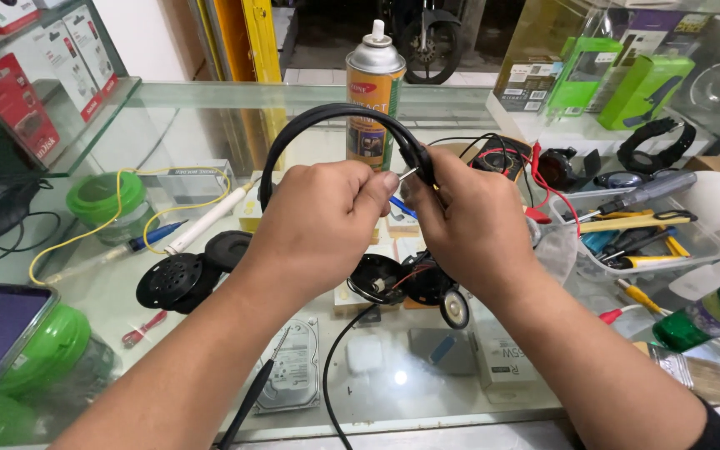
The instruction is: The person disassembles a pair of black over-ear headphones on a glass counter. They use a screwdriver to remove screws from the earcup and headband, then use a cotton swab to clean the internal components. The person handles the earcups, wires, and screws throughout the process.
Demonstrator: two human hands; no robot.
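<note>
Both hands' grip closed on black headband (335,112), left hand (318,225), right hand (468,225), green boxes (618,83) behind

Both hands met over a glass bench (210,125). The left hand (318,225) and the right hand (468,229) gripped a black headphone headband (335,112) that arched up between them, and a thin metal slider end (408,173) showed between the fingertips. Below the hands hung an opened black earcup (377,279) with red wiring and a small round speaker driver (455,308). A detached perforated earcup cover (168,281) lay to the left. An upright spray can (375,92) stood behind the headband, and a bare hard drive (293,375) lay under the glass.
</note>
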